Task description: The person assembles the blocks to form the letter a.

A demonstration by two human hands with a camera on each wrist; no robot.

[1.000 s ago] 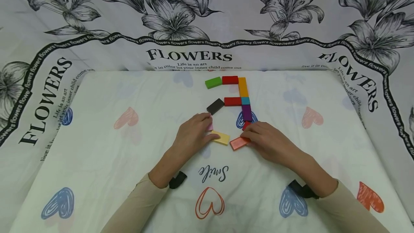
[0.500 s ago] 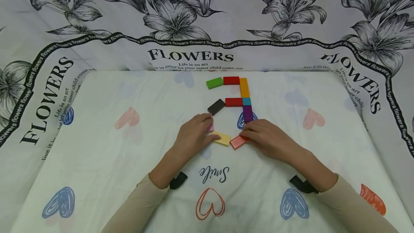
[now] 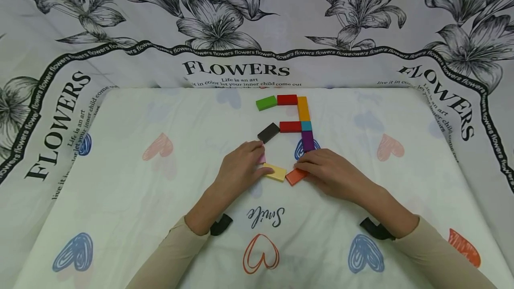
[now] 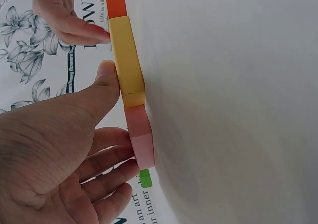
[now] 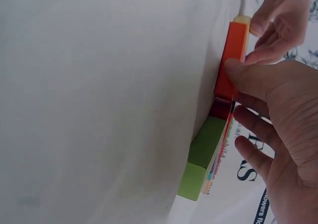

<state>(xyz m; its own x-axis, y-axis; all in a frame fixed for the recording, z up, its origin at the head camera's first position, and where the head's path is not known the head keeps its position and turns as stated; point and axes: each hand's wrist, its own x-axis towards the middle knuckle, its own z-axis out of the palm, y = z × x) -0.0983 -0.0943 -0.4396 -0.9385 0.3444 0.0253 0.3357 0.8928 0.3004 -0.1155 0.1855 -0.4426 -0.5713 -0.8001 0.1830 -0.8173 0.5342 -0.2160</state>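
In the head view my left hand [image 3: 241, 162] rests beside a yellow block [image 3: 276, 172] and a pink block [image 3: 262, 158]. The left wrist view shows its thumb against the yellow block's upper edge and loosely bent fingertips behind the pink block [image 4: 140, 142]. My right hand [image 3: 335, 174] pinches an orange block [image 3: 296, 176] whose corner meets the yellow one. Its thumb lies on the orange block [image 5: 230, 60] in the right wrist view. A dark red block [image 5: 221, 108] and a green block [image 5: 201, 149] continue the line there; this hand covers them in the head view.
Beyond the hands, a dark grey block [image 3: 268, 133], red block [image 3: 290, 127], teal block [image 3: 306, 126], purple block [image 3: 307, 140], orange-yellow block [image 3: 304, 109], upper red block [image 3: 287, 100] and far green block [image 3: 267, 103] extend the outline on the heart-printed cloth [image 3: 201, 119].
My right hand has shifted slightly over the blocks, covering the small red one that showed above its fingers. The left hand and the other blocks stay where they were.
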